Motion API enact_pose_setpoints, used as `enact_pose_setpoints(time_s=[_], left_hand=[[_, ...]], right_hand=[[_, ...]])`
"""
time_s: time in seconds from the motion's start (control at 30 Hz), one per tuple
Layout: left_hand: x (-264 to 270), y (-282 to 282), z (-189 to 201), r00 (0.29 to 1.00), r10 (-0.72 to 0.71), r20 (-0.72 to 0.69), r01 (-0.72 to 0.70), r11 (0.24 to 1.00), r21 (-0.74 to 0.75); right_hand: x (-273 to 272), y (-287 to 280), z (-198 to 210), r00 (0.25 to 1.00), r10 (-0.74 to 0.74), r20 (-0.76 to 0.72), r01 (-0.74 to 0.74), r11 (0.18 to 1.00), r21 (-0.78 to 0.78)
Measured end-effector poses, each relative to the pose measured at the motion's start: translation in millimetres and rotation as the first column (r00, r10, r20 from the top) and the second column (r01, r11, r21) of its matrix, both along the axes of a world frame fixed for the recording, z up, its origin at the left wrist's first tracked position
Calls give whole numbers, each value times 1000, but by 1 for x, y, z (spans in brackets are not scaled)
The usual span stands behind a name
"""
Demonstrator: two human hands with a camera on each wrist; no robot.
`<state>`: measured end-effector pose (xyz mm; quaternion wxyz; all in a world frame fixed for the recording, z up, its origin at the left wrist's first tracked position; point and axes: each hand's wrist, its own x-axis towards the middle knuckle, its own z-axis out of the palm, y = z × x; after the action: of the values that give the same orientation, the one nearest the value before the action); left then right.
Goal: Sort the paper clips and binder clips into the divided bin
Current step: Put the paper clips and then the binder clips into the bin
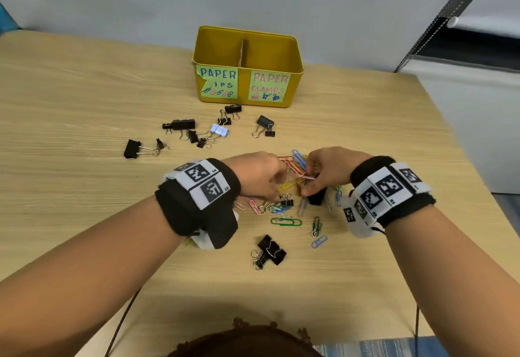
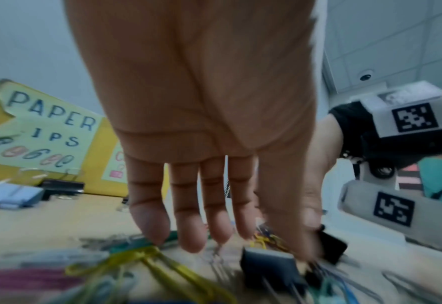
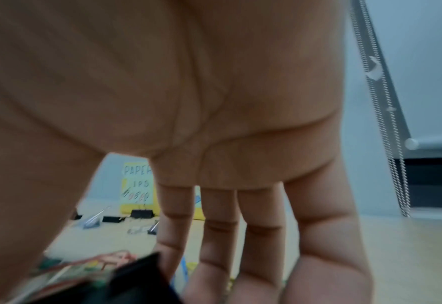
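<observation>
Paper clips (image 1: 292,165), thin coloured wire, lie tangled mid-table (image 1: 84,103): light, springy, best pinched flat. Right hand (image 1: 329,171) pinches a black metal binder clip (image 1: 316,197); left hand (image 1: 259,176) hovers straight-fingered.

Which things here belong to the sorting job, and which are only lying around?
Belong to the job:
- yellow bin with two labelled halves
- black binder clips near the bin
- coloured paper clips by the hands
- left hand and right hand, both in the pile

Just there:
- table
- blind cord
- wrist bands
</observation>
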<state>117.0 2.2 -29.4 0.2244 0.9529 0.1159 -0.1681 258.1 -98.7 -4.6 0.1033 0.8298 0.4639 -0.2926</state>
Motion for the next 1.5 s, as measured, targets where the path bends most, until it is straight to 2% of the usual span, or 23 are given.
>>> enact_pose_setpoints(time_s=[0.13, 0.23, 0.37, 0.5, 0.57, 0.63, 0.73, 0.8, 0.83, 0.93, 1.03, 1.17, 1.3, 1.4, 1.43, 1.5], left_hand=[[3, -9, -4, 999, -32, -30, 34, 997, 69], [4, -7, -2, 999, -22, -25, 24, 997, 69], [0, 4, 3, 999, 33, -13, -32, 999, 34], [-3, 8, 3, 998, 54, -39, -54, 999, 4], [-4, 14, 8, 991, 131, 7, -131, 990, -51], [-3, 26, 15, 956, 275, 106, -265, 959, -104], [0, 48, 21, 847, 469, 252, -453, 883, -122], [3, 58, 19, 832, 496, 249, -496, 866, -66], [5, 60, 17, 841, 488, 235, -496, 868, -26], [11, 52, 15, 888, 408, 212, -423, 905, 31], [15, 36, 12, 970, 215, 111, -217, 976, 13], [8, 25, 6, 996, 45, -79, -39, 996, 78], [-8, 27, 10, 990, 27, -141, -19, 998, 63], [-23, 26, 10, 992, 110, -64, -108, 993, 39], [-26, 24, 9, 991, 124, -46, -123, 992, 26], [-28, 19, 8, 994, 104, -41, -105, 994, -21]], right_hand=[[-8, -1, -2, 1000, 30, -4, -30, 999, -19], [-3, 4, 1, 1000, -14, 11, 13, 994, 105], [7, 25, 6, 966, -230, -117, 256, 905, 340], [10, 49, -3, 902, -397, -169, 428, 776, 463], [12, 52, -5, 889, -432, -154, 447, 742, 499], [15, 49, -3, 890, -452, -52, 417, 765, 491], [17, 37, -5, 906, -411, 104, 369, 885, 283], [12, 30, -9, 932, -329, 150, 303, 937, 171], [8, 29, -11, 948, -291, 126, 269, 949, 164], [-7, 28, -15, 978, -206, -41, 210, 947, 242], [-11, 28, -11, 969, -238, -71, 248, 898, 363], [-22, 21, -12, 991, -124, -40, 130, 966, 223], [-42, 13, -15, 993, 21, -118, 3, 980, 200], [-39, 2, -10, 997, -15, -70, 36, 948, 316], [-37, -2, -7, 997, -13, -74, 36, 948, 318], [-38, -11, -1, 982, 25, -186, 21, 971, 238]])
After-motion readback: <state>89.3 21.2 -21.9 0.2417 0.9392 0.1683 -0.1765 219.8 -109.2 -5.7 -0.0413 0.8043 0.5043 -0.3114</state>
